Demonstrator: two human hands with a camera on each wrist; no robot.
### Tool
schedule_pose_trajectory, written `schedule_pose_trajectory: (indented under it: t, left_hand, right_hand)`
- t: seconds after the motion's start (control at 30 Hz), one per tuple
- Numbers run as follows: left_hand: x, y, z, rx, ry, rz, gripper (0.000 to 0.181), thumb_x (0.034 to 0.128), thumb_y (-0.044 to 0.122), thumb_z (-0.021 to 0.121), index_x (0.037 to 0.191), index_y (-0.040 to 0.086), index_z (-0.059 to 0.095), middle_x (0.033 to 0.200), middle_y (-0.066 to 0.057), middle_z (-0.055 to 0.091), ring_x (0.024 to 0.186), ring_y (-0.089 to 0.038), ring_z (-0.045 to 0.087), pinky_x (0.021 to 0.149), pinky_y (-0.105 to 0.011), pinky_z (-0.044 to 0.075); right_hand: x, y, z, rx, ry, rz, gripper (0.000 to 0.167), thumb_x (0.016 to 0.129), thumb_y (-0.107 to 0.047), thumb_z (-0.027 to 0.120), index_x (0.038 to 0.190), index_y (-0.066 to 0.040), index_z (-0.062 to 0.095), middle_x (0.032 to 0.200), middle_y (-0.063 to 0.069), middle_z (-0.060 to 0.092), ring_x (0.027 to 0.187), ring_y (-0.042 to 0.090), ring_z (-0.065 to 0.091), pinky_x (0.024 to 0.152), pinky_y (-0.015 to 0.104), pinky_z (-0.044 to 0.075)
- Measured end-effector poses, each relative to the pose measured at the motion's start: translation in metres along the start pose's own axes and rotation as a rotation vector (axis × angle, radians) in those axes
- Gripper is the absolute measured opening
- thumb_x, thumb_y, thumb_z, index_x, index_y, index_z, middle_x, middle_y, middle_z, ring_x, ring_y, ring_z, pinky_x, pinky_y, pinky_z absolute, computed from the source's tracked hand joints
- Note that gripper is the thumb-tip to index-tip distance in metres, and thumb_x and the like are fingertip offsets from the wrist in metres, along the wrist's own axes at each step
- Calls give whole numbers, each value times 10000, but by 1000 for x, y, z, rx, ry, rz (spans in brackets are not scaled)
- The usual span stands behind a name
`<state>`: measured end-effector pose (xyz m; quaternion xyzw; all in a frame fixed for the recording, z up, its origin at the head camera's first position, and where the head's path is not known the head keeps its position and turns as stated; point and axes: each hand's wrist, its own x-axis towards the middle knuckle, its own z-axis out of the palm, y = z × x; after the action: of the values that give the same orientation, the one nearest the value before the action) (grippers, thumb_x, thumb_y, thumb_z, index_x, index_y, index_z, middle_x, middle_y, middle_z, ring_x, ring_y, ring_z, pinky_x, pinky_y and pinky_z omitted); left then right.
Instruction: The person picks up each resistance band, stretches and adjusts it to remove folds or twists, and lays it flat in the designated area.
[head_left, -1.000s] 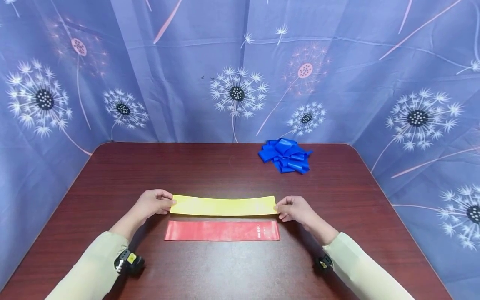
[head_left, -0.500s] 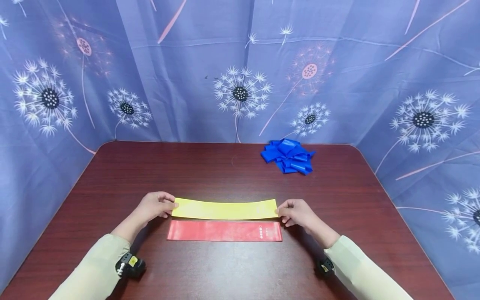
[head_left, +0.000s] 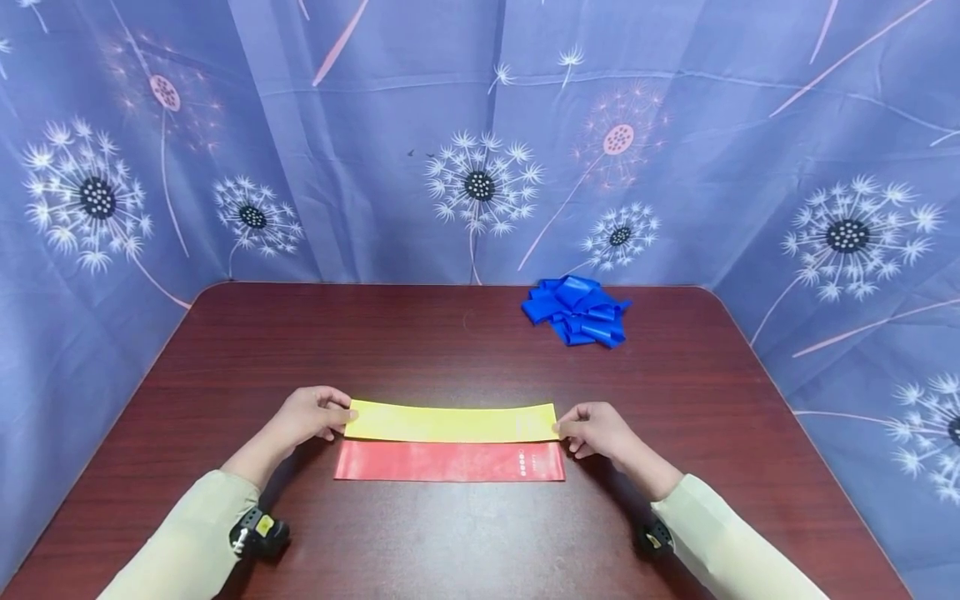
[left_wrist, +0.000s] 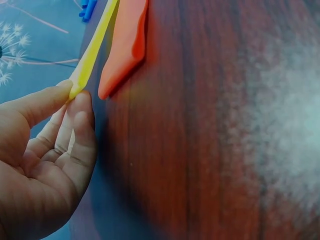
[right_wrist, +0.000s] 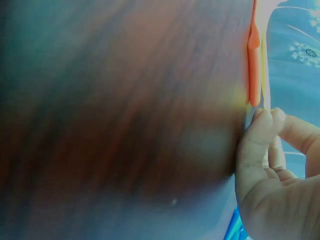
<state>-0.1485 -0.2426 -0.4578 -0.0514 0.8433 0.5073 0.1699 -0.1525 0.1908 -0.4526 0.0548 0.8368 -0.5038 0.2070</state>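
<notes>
A yellow band [head_left: 450, 422] is stretched between both hands, sagging slightly in its middle. My left hand [head_left: 309, 414] pinches its left end between thumb and fingers; in the left wrist view the hand [left_wrist: 55, 145] grips the yellow band [left_wrist: 92, 62] at its tip. The right end is pinched by my right hand [head_left: 596, 431], seen also in the right wrist view as a hand [right_wrist: 272, 160]. A red band [head_left: 450, 462] lies flat on the table just nearer to me, its far edge along the yellow band's near edge in the head view.
A crumpled blue band [head_left: 579, 311] lies near the back edge of the dark red wooden table [head_left: 337, 333], right of centre. Blue curtains [head_left: 375, 167] with dandelion prints stand behind the table and at both sides.
Both hands have brought the yellow band slightly nearer to me, closing the visible gap to the red band. Their pinch on its ends is unchanged.
</notes>
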Motion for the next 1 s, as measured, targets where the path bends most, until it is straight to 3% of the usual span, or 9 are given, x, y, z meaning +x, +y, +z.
schedule_pose_trajectory:
  t: [0.43,1.0]
  left_hand:
    - [-4,0,1,35,-15,26,299,903,64,721,1100,-138,620,754,0,703,661,-99,646,601,-259,568]
    - [-1,5,3,173,6,31,248,866,91,745,1024,-78,657,681,-8,627,617,-124,607,573,-294,557]
  right_hand:
    - [2,2,2,-46,1,-13,150,861,-85,736,838,61,706,643,-27,601,531,82,506,520,228,549]
    - [2,-2,1,-139,-6,22,128,882,-72,715,827,43,706,620,-19,586,469,68,483,501,234,548]
